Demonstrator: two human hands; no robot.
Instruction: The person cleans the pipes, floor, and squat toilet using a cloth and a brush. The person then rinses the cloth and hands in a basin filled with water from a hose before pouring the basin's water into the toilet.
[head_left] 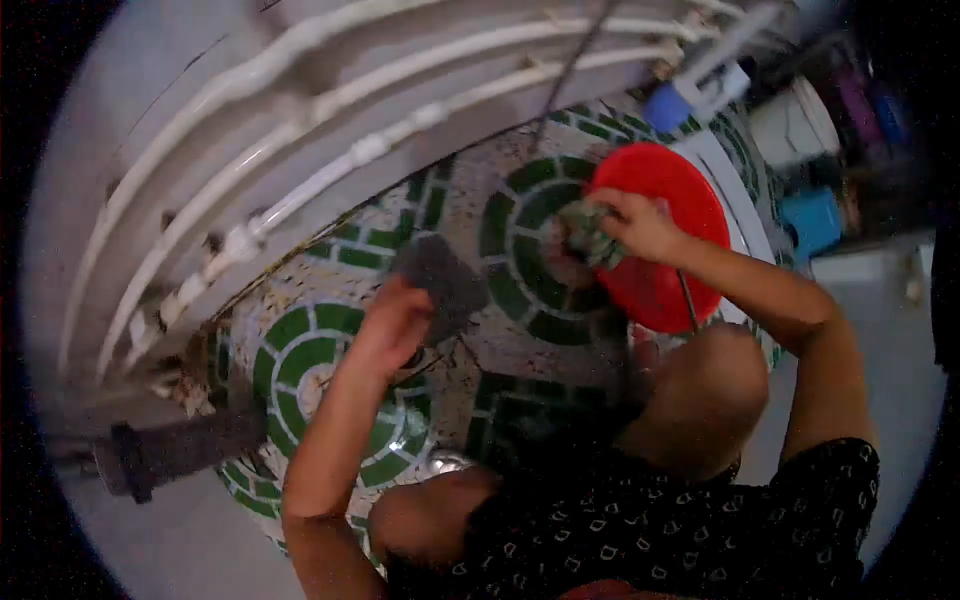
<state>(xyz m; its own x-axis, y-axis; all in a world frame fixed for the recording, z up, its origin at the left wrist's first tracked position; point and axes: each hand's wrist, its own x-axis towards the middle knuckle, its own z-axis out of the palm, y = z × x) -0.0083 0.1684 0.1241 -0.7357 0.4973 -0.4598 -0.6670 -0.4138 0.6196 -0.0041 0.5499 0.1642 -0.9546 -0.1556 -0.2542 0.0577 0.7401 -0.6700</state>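
Observation:
My left hand (398,318) is closed at the near edge of a dark grey, flat, roughly rectangular piece (445,280), blurred by motion. Its exact kind does not show. On the other side, my right hand (643,228) grips a crumpled greenish-grey cloth (588,232) with bent fingers. The cloth hangs at the left rim of a red basin (700,195), and my right forearm passes over the basin. Part of the basin's inside is hidden by the arm and hand.
Green-and-stone patterned tiles (520,325) cover the floor. White pipes (380,140) run along the wall. A thin dark rod (570,75) slants down from above. At right stand a white bucket (795,125) and a blue container (810,222). A dark grey long object (185,452) lies at left.

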